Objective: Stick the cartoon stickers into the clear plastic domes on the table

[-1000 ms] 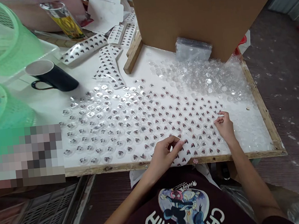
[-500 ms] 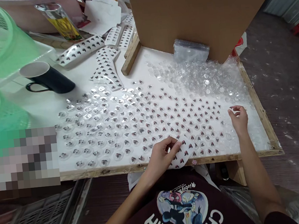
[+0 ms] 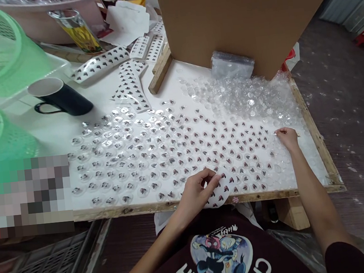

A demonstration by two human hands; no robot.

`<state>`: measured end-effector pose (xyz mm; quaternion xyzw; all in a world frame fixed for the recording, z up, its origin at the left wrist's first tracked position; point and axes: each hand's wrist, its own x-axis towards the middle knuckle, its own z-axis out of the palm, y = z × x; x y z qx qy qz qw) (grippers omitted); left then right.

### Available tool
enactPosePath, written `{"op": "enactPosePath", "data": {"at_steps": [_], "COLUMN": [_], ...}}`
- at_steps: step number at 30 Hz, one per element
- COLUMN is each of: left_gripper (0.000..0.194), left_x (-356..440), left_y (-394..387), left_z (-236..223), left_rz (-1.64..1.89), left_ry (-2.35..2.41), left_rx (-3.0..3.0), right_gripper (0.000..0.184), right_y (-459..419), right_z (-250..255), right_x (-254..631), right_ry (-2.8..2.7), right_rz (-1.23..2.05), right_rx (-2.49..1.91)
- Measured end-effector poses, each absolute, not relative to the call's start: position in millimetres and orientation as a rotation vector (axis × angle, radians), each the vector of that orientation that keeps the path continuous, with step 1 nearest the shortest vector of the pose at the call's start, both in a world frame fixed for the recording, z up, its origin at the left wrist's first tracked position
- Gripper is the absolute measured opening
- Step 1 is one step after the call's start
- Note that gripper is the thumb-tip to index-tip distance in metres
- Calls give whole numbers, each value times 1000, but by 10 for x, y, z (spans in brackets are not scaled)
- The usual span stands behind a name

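My left hand [image 3: 201,188] pinches a white sheet of small printed stickers [image 3: 221,195] between thumb and fingers at the table's front edge. To the right, my right hand [image 3: 287,138] is closed in a pinch low over the clear pieces; a tiny pale thing shows at its fingertips, too small to make out. Across the white table top [image 3: 101,97] lie many clear round discs [image 3: 144,191], each with a small dark-and-red print on it. Plain clear discs [image 3: 249,98] are heaped behind my right hand, and some lie beneath it.
A tall cardboard box [image 3: 238,19] stands at the back, with a plastic-wrapped packet [image 3: 231,65] before it. More sticker sheets [image 3: 100,63], a wooden block [image 3: 160,74], a dark mug [image 3: 69,98] and green baskets [image 3: 33,65] lie left. A wooden rim [image 3: 317,136] edges the table.
My right hand has shifted slightly left, its fingers drawn closer together and turned down toward the discs. My left hand still holds the sticker sheet in about the same place. The view moved slightly.
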<state>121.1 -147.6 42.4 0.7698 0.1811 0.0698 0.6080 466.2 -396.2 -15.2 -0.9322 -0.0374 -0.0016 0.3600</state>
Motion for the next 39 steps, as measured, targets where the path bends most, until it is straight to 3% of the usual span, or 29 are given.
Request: {"op": "enactPosePath", "data": {"at_steps": [3,8,11,15,21,32,36,39], "left_gripper": [31,30,30,30,30,30,31,32], "left_x": [1215,1219,1213,1207,1233,1225,1236,1245], "left_y": [-1484,-1488,-1483,-1465,-1481,-1502,-1539,-1563], "left_z": [440,462,468,472,447,441,449,450], "left_rz": [160,175,219,280,263,237,239,256], "left_ry": [425,434,440,462,455,454,452,454], "left_rx": [1778,1789,1789,1783,1782,1765,1747,1746], "right_gripper": [9,22,12,24,38,28,27,21], "right_y": [-3920,-3849,-3811,-3869,-4122,-4114,-3848,-3530], "right_z": [-132,-44,10,19,-62,-97,114,275], "right_x": [4639,4577,4424,4050,3597,3498,3257,2907], "right_ry": [-97,-124,-150,-239,-321,-429,-540,-700], "right_rz": [-33,-104,-205,-349,-152,-55,-78,122], "right_rx": [-2498,-2612,-2620,-2519,-2600,-2657,-2412,-2145]}}
